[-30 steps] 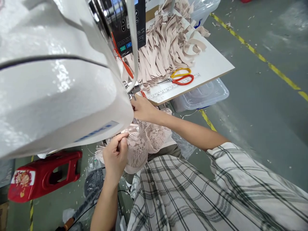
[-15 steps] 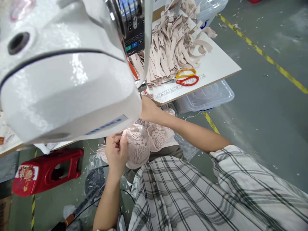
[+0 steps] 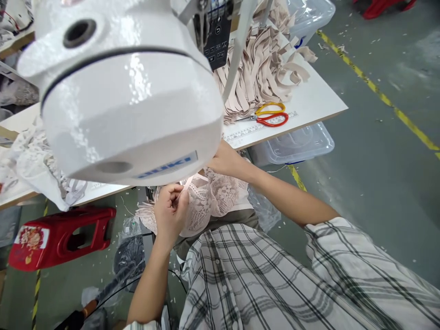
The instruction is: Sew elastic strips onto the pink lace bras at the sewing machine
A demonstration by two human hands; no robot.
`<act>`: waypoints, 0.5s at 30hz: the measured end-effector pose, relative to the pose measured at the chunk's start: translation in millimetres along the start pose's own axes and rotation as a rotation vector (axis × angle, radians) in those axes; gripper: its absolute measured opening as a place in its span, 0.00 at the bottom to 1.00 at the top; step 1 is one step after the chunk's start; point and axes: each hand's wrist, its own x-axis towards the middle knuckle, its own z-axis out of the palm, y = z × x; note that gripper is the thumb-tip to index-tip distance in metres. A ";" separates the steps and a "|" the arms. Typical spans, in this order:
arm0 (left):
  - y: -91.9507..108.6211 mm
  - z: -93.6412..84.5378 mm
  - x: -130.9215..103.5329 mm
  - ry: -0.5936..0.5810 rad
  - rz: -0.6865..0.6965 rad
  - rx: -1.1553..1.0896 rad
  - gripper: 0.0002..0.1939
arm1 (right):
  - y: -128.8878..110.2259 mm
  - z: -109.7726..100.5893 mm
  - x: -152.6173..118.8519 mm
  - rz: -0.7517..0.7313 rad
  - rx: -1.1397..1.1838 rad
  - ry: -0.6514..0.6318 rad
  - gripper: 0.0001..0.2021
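A pale pink lace bra (image 3: pixel 199 206) hangs at the table's front edge over my lap, its cups facing up. My left hand (image 3: pixel 171 208) is closed in a pinch at the bra's left side, where a narrow pink strap (image 3: pixel 188 183) runs up from the fingers. Past the other cup, my right hand (image 3: pixel 225 160) reaches in under the white sewing machine head (image 3: pixel 137 114). That machine head covers its fingers, so their grip is hidden. The needle area is also out of sight behind the machine.
Beige fabric strips (image 3: pixel 254 73) lie heaped on the white table (image 3: pixel 319 103) at the right, beside scissors (image 3: pixel 271 114) with red and yellow handles. White lace pieces (image 3: pixel 37 156) lie at the left. A red stool (image 3: pixel 62 238) and clear plastic bin (image 3: pixel 295 142) stand below.
The view has shifted, so the machine head appears farther right and more of the left table shows. The pink strap by my left hand is now more visible. Both hands stay at the bra.
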 end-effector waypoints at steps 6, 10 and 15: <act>7.5 9.0 -4.8 0.200 0.322 0.214 0.08 | 1.0 0.8 -1.1 0.018 0.021 0.009 0.05; 26.6 24.2 -16.1 0.223 0.531 0.420 0.17 | 3.7 2.4 -0.8 0.016 0.001 0.020 0.04; 37.7 34.3 -25.2 0.066 0.478 0.584 0.27 | 8.5 4.9 1.6 -0.024 -0.062 0.032 0.06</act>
